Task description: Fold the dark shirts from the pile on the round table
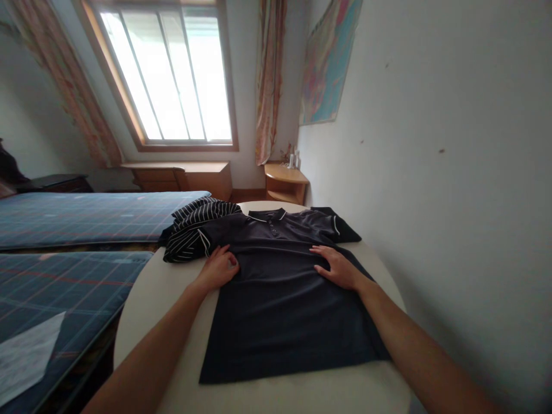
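Dark polo shirt: I saw it point(276, 310) spread out face up on a pale, rounded desk point(150, 296), its collar at the far end and its hem toward the camera. Thin white trim edged the collar point(267, 216) and the sleeves, and a few soft creases ran across the cloth.

Left hand: Through the head camera, I saw it point(219, 268) at the left edge of the shirt, just below the sleeve. Its grip was narrow, thumb and forefinger curled close together; I could not tell whether cloth was pinched between them.

Right hand: It point(338, 268) rested on the right part of the shirt, palm down. Its grip was wide, fingers stretched inward and thumb apart.

Striped garment: A black one with white stripes point(185, 238) lay bunched at the desk's far left, against the shirt's left sleeve.

Mattresses: To the left I saw two with blue plaid covers, one near point(86, 282) and one farther off point(95, 215). A white sheet of paper point(30, 353) lay on the nearer one.

Background: A bright window point(168, 80) stood between patterned curtains point(269, 86), and a colourful poster point(330, 69) hung on the right wall.
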The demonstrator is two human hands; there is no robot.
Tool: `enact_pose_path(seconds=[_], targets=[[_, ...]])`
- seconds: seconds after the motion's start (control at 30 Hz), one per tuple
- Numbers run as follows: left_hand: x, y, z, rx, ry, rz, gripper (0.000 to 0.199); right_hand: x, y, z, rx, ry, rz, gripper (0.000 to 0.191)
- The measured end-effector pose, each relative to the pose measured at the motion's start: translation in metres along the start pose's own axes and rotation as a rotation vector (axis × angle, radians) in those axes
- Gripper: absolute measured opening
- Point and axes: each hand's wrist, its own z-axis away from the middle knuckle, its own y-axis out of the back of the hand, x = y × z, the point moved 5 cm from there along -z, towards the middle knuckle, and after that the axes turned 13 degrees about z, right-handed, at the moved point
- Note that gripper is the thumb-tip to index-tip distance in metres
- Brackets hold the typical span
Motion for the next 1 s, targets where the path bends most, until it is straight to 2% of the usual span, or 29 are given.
enact_pose_path(seconds=[0.07,0.13,0.3,0.4,0.5,0.63,0.77,0.9,1.0], targets=[[0.004,-0.001,0.001,-0.058,-0.059,-0.021,0.013,0.0,0.0,0.0,0.003,-0.003,-0.007,0.053],[0.006,0.004,0.003,-0.086,-0.062,-0.063,0.014,0.0,0.001,0.0,0.001,-0.011,-0.01,0.053],[0.004,0.029,0.013,-0.073,0.171,-0.257,0.01,-0.002,0.001,0.002,-0.015,-0.013,0.005,0.053],[0.006,0.035,0.018,-0.119,0.23,-0.326,0.007,-0.004,-0.001,0.003,-0.028,0.014,0.023,0.053],[0.011,0.033,0.018,-0.111,0.195,-0.263,0.015,-0.005,-0.003,0.004,-0.049,0.011,0.036,0.053],[0.014,0.023,0.011,-0.051,0.04,-0.153,0.036,-0.004,-0.003,0.004,-0.056,-0.002,0.071,0.05],[0.007,0.005,0.004,-0.092,-0.072,-0.081,0.056,-0.003,-0.001,0.003,-0.043,-0.039,0.116,0.048],[0.006,-0.003,0.0,-0.15,-0.121,-0.02,0.052,-0.003,0.0,0.004,-0.001,-0.033,0.137,0.046],[0.013,0.004,-0.002,-0.101,-0.09,-0.071,0.037,-0.001,-0.002,0.006,0.033,-0.012,0.136,0.046]])
